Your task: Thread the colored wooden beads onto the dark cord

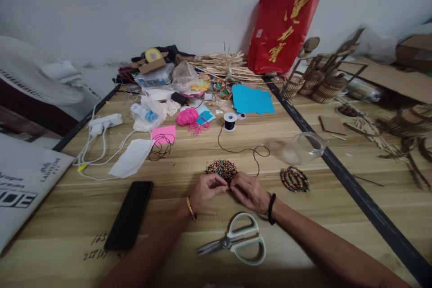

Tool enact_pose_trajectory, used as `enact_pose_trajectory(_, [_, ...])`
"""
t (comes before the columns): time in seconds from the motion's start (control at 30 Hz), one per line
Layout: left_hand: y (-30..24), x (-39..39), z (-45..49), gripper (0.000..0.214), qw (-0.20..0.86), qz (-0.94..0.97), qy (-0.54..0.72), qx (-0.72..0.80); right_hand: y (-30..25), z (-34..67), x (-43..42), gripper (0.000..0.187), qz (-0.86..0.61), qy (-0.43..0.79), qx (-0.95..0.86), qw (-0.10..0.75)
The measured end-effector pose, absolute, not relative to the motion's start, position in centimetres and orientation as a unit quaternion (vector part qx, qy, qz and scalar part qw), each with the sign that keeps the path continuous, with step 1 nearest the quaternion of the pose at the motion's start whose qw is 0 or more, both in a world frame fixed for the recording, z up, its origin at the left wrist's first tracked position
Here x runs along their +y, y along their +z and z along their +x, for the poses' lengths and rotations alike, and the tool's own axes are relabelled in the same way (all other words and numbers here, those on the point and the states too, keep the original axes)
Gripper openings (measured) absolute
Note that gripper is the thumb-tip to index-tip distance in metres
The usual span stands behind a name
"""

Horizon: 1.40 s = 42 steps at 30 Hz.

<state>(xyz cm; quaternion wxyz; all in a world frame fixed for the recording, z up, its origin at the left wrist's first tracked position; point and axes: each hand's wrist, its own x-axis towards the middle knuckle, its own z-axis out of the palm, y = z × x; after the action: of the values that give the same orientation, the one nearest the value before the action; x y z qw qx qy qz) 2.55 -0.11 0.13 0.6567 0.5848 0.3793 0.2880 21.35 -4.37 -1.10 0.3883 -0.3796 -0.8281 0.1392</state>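
At the near edge of a bundle of multicoloured beads (222,169), my left hand (209,187) pinches its thumb and fingers together. My right hand (249,190) meets it there, fingers also closed. What lies between the fingertips is too small to make out. A dark cord (236,150) runs from a white spool (230,122) and curls down towards my right hand. Scissors with pale green handles (236,240) lie just below both hands. Strung bead bracelets (294,179) rest to the right of my right hand.
A black phone (129,215) lies left of my left arm. A clear glass jar (303,148) lies beyond the bracelets. Further back are pink yarn (187,117), blue paper (253,99), a power strip (105,123), a red bag (285,27) and small woven baskets (324,85).
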Motion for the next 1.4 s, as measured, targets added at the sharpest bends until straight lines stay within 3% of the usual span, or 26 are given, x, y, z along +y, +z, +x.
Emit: enact_pose_trajectory(1.4, [-0.3,0.01,2.84,0.03,0.66,0.59,0.29,0.364,-1.14,21.48,-4.41,0.007,-0.383,0.149,-0.83,0.377])
